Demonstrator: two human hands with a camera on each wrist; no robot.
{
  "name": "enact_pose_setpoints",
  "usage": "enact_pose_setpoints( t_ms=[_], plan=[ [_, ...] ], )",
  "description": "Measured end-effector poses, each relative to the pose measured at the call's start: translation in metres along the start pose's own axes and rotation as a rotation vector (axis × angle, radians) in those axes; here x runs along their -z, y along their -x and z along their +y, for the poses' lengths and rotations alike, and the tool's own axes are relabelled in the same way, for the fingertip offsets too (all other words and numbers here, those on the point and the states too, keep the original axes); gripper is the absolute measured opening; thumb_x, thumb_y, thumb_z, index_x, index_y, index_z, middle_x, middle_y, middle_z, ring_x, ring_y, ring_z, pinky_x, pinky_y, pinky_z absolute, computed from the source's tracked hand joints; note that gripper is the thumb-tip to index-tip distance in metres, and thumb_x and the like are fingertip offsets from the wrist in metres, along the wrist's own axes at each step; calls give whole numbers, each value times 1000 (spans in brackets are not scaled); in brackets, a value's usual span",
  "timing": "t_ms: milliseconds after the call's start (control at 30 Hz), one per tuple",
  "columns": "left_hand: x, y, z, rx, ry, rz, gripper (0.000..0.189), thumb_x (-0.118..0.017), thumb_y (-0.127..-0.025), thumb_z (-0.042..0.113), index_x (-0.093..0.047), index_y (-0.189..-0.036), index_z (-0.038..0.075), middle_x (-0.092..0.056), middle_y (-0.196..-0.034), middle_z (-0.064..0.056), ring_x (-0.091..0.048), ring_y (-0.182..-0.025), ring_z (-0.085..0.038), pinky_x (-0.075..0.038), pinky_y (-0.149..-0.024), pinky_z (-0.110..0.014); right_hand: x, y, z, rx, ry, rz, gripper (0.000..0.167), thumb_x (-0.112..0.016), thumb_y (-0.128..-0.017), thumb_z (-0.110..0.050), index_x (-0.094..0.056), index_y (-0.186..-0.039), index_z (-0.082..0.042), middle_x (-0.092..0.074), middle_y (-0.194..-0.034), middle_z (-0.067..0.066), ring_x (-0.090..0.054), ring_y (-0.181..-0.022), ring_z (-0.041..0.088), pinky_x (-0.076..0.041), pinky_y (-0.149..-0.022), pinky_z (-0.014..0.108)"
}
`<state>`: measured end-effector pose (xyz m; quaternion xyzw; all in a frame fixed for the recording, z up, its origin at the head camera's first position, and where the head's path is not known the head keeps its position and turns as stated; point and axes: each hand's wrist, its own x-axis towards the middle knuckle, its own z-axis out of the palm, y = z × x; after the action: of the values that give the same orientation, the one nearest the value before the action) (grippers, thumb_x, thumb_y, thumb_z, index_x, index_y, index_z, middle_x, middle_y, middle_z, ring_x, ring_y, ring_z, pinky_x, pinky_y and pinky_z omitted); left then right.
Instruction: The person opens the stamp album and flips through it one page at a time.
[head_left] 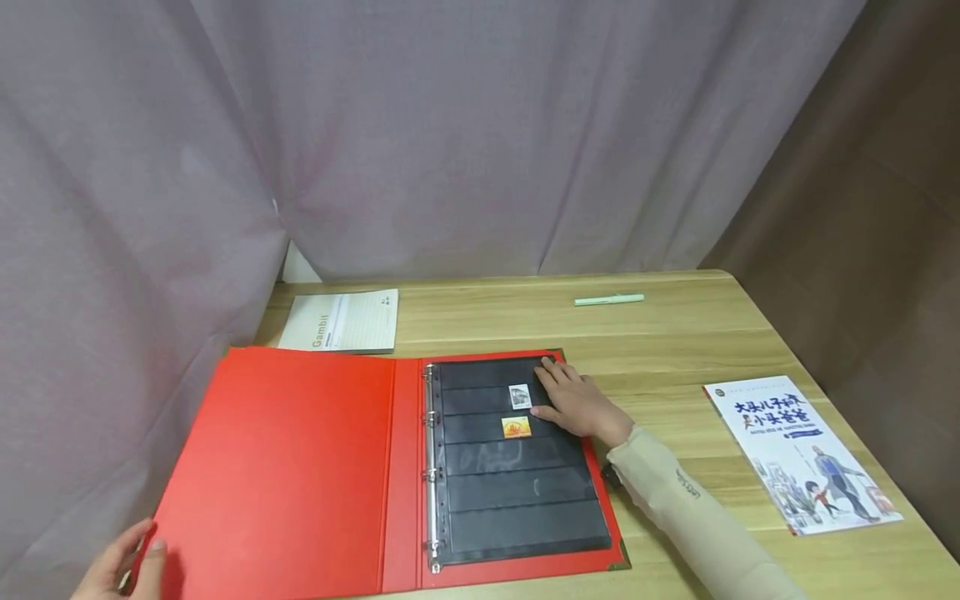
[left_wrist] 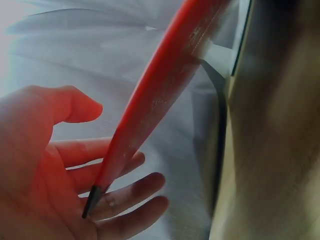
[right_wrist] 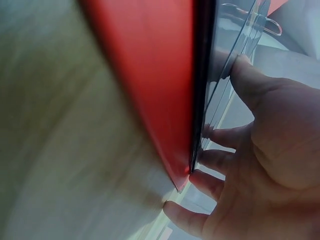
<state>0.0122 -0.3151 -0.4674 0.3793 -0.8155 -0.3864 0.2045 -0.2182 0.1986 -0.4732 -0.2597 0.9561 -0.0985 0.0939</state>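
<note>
A red ring-binder stamp album [head_left: 292,467] lies spread open on the wooden table. Its black pocket page [head_left: 525,529] holds a grey-white stamp [head_left: 519,396] and, just below, a yellow and red stamp [head_left: 516,427]. My left hand [head_left: 123,562] is at the cover's lower left corner. In the left wrist view its loosely extended fingers [left_wrist: 132,212] lie under the cover's edge, the thumb apart from it. My right hand [head_left: 577,402] rests spread on the page's upper right edge, its thumb beside the stamps. The right wrist view shows its fingertips touching the clear page edge.
A notepad [head_left: 337,321] lies behind the album at the back left. Toward the back is a pale green pen [head_left: 609,299]. A picture book [head_left: 802,454] lies at the right. Grey curtains [head_left: 450,133] hang along the table's back and left sides.
</note>
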Motion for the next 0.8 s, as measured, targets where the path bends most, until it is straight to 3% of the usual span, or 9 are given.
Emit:
enact_pose_setpoints(
  t_ms=[67,100,167,233,333,433,600,800],
  plan=[
    [0,-2,1,2,-30,-38,47,-58,-101,29,-60,-138,0,-62,-132,-7,-51,-98,20,-36,-81,0,1,0,0,0,-5,-6,74,-58,-102,-41,-34,-152,9,-26,-159,31,-26,-145,51,-30,-107,70],
    [1,-3,2,8,-48,-60,48,-57,-101,28,-59,-139,-1,-60,-134,-7,-58,-108,8,-35,-83,-1,1,-1,0,-1,-6,-9,74,-58,-102,-41,-34,-152,9,-26,-159,31,-25,-145,51,-30,-107,70],
    [3,-7,6,-11,-136,-127,51,-54,-102,30,-54,-143,-1,-51,-146,-21,-57,-128,-18,-41,-100,-16,1,-1,0,0,-8,-12,74,-58,-102,-41,-34,-152,9,-26,-159,31,-25,-145,51,-29,-108,70],
    [6,-9,12,-73,-183,-154,51,-54,-102,29,-53,-142,-3,-47,-149,-26,-48,-131,-45,-43,-108,-41,1,-1,0,-4,-13,-18,74,-57,-103,-40,-32,-153,9,-25,-160,31,-24,-146,51,-28,-109,70],
    [6,-8,20,-164,-210,-133,48,-57,-100,25,-55,-139,-1,-45,-149,-26,-45,-132,-47,-35,-107,-64,1,-1,1,-7,-7,-26,74,-57,-103,-40,-32,-153,9,-24,-160,31,-23,-146,51,-28,-108,70],
    [3,0,27,-240,-146,-105,47,-62,-95,17,-55,-138,0,-44,-151,-25,-40,-135,-48,-29,-111,-63,2,-2,0,-16,1,-43,74,-56,-104,-39,-31,-153,9,-22,-161,31,-21,-147,50,-28,-109,69],
    [-1,2,45,-353,-128,-216,59,-63,-96,18,-42,-148,0,-29,-158,-27,-26,-141,-53,-20,-110,-70,4,-3,-2,-13,-14,-50,73,-56,-104,-37,-31,-152,12,-22,-160,33,-19,-147,51,-26,-111,67],
    [-16,-4,72,-599,-81,-350,75,-73,-91,16,-34,-152,-2,-24,-154,-34,-23,-133,-61,-22,-97,-78,3,-4,-4,11,-29,-39,71,-59,-103,-32,-32,-149,16,-23,-158,37,-19,-146,53,-23,-115,62]
  ],
)
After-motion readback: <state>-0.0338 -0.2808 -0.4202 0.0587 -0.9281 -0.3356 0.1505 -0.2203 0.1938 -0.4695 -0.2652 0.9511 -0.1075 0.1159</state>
